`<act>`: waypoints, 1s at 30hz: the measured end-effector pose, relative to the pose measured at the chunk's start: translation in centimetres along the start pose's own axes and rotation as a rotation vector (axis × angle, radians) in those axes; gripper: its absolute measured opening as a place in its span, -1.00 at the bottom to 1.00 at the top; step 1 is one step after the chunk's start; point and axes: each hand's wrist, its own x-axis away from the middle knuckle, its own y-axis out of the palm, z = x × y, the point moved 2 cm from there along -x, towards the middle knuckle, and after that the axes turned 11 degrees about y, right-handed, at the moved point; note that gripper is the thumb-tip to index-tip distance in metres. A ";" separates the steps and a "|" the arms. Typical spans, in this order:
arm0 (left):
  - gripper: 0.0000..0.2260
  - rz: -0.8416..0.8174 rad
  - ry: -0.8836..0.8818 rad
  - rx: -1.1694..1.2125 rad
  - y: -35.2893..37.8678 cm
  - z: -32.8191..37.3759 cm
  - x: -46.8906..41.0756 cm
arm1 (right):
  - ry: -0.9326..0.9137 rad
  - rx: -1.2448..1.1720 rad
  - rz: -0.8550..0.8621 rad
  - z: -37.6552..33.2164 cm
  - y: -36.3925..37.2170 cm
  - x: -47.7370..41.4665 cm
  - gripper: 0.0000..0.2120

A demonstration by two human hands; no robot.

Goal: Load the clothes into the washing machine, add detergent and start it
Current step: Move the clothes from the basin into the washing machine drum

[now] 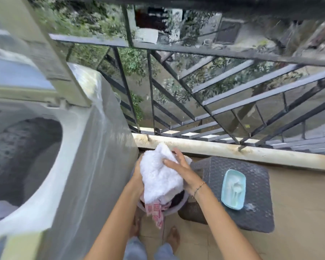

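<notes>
Far left, washing machine [79, 147]: top-loader with its lid [26, 44] raised; the drum [23, 156] is open and dark inside, with a pale cloth low at its near edge.
Left hand [137, 171]: against the left side of the white towel, fingers hidden behind the cloth, so how it grips cannot be told.
White towel [158, 177]: fluffy and bunched, held up between the two hands, just above the basin and right of the machine.
Basin [176, 207]: on the floor below the towel, holding dark clothes.
Pink cloth [156, 212]: patterned, hanging over the basin's near rim.
Right hand [182, 169]: fingers straight and spread, laid flat on the towel's right side.
Stool [251, 212]: dark and woven, just right of the basin.
Blue dish [223, 194]: on the stool, holding white powder and a spoon.
Railing [195, 53]: metal bars behind, greenery beyond.
</notes>
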 end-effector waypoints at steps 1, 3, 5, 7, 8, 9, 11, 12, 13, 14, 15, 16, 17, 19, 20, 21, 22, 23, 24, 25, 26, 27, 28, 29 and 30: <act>-0.80 -0.035 -0.001 0.097 -0.2 0.5 0.6 | 0.019 -0.016 -0.066 -0.5 0.5 0.6 -0.13; -0.73 -0.108 0.017 0.231 -0.6 1.6 1.8 | 0.049 0.000 -0.191 -1.5 1.8 1.9 -0.31; -0.72 -0.057 0.037 0.333 -1.8 2.5 3.3 | 0.059 0.014 -0.246 -2.4 3.7 3.3 -0.39; -0.68 -0.005 0.067 0.453 -2.1 3.4 4.8 | 0.013 0.005 -0.184 -3.2 5.4 4.5 -0.38; -0.60 -0.006 0.100 0.465 -2.2 4.2 6.3 | -0.042 0.005 -0.128 -3.8 6.3 5.1 -0.35; -0.53 -0.013 0.143 0.493 -2.4 4.7 7.1 | -0.104 -0.004 -0.066 -4.4 7.2 5.8 -0.31; -0.45 0.025 0.288 0.454 -4.2 6.3 9.2 | -0.215 -0.031 0.036 -5.6 9.0 7.3 -0.30; -0.42 0.025 0.370 0.384 -5.5 7.3 10.5 | -0.260 -0.024 0.070 -6.2 10.0 8.1 -0.34; -0.40 -0.011 0.460 0.317 -6.7 8.4 11.9 | -0.294 0.011 0.094 -6.8 11.4 8.9 -0.41; -0.40 -0.055 0.542 0.252 -7.9 9.3 13.0 | -0.321 0.049 0.103 -7.2 13.0 9.6 -0.46; -0.43 -0.085 0.617 0.202 -9.2 10.1 13.7 | -0.347 0.068 0.092 -7.5 14.8 10.2 -0.46; -0.46 -0.101 0.681 0.165 -10.7 10.9 14.3 | -0.376 0.067 0.062 -7.7 16.7 10.7 -0.42; -0.51 -0.087 0.734 0.134 -11.9 11.9 14.7 | -0.401 0.059 0.022 -8.0 18.5 11.0 -0.39; -0.65 -0.013 0.781 0.142 -15.6 14.1 15.3 | -0.433 0.077 -0.050 -8.1 22.7 11.5 -0.39; -0.71 0.030 0.793 0.175 -17.6 15.1 15.3 | -0.432 0.109 -0.076 -8.0 24.7 11.5 -0.38; -0.76 0.067 0.815 0.205 -19.8 16.0 15.2 | -0.421 0.144 -0.098 -7.8 26.8 11.3 -0.37; -0.81 0.105 0.843 0.211 -21.8 16.9 15.1 | -0.414 0.174 -0.113 -7.7 28.5 11.2 -0.36; -0.84 0.141 0.865 0.204 -24.1 17.7 14.9 | -0.414 0.200 -0.119 -7.5 30.4 10.9 -0.39; -0.86 0.166 0.878 0.193 -26.3 18.4 14.6 | -0.419 0.218 -0.123 -7.2 32.3 10.5 -0.44; -0.87 0.177 0.881 0.190 -28.3 19.0 14.3 | -0.421 0.225 -0.126 -7.0 34.0 10.0 -0.48; -0.87 0.179 0.881 0.184 -30.1 19.4 13.9 | -0.420 0.225 -0.130 -6.8 35.6 9.4 -0.51; -0.87 0.175 0.878 0.172 -31.6 19.7 13.4 | -0.421 0.224 -0.133 -6.6 36.9 8.8 -0.51; -0.87 0.166 0.869 0.153 -33.2 20.0 12.8 | -0.423 0.227 -0.127 -6.5 38.3 7.9 -0.50; -0.88 0.152 0.855 0.132 -34.7 20.3 12.1 | -0.420 0.239 -0.114 -6.3 39.5 7.0 -0.48; -0.89 0.140 0.830 0.109 -36.1 20.4 11.3 | -0.409 0.261 -0.095 -6.1 40.6 5.9 -0.44</act>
